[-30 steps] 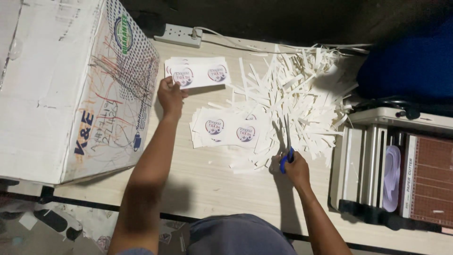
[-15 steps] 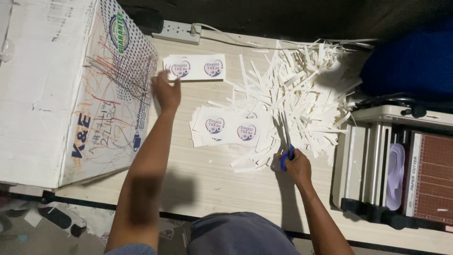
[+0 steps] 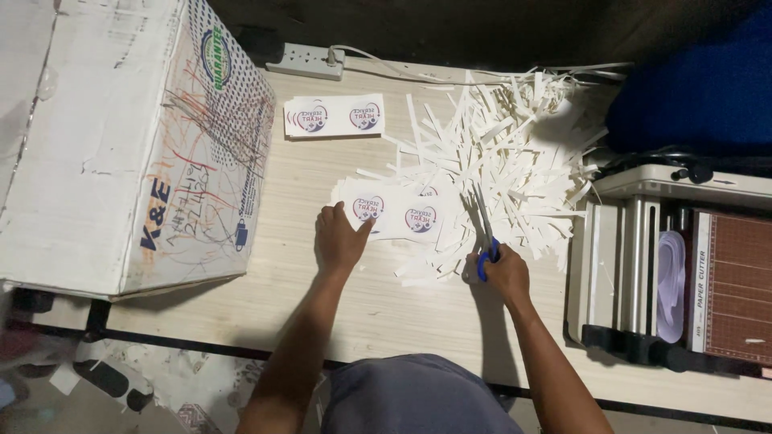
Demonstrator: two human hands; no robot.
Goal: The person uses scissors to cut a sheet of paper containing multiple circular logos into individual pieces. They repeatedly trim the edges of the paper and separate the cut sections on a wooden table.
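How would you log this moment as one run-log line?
left hand: on stack of white printed paper labels | right hand: holds blue-handled scissors | white paper strips piled behind

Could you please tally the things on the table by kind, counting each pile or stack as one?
Label stacks: 2
Strip piles: 1
Scissors: 1
Cardboard boxes: 1
Power strips: 1
Paper cutters: 1
Total: 7
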